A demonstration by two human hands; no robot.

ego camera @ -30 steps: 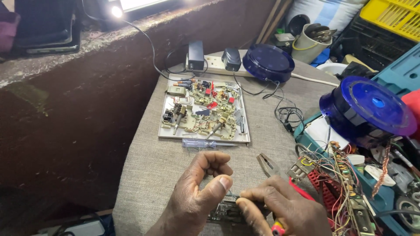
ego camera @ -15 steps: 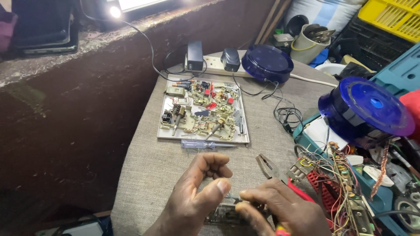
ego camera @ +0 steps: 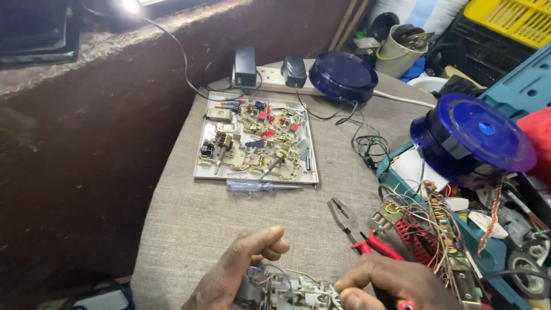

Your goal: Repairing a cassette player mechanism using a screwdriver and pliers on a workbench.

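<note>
At the bottom edge, my left hand (ego camera: 241, 270) grips the left end of a small wired circuit assembly (ego camera: 287, 287) with thin white wires. My right hand (ego camera: 390, 284) pinches the assembly's right end, and a red-tipped tool handle (ego camera: 404, 304) shows under its fingers. Red-handled pliers (ego camera: 356, 227) lie on the grey cloth just above my right hand. Farther away a clear-handled screwdriver (ego camera: 258, 186) lies along the near edge of a pale tray (ego camera: 201, 172) of small electronic parts.
A power strip (ego camera: 270, 74) with two black adapters and a dark blue round lid (ego camera: 342, 76) sit at the table's far edge. To the right are a blue dome lamp cover (ego camera: 470, 138), tangled wires and boards (ego camera: 436, 224), a teal case (ego camera: 522, 74) and a yellow crate (ego camera: 511, 20).
The view has shifted slightly, so my hands sit lower in frame. Both hands stay on the wired assembly; my left thumb has lifted a little.
</note>
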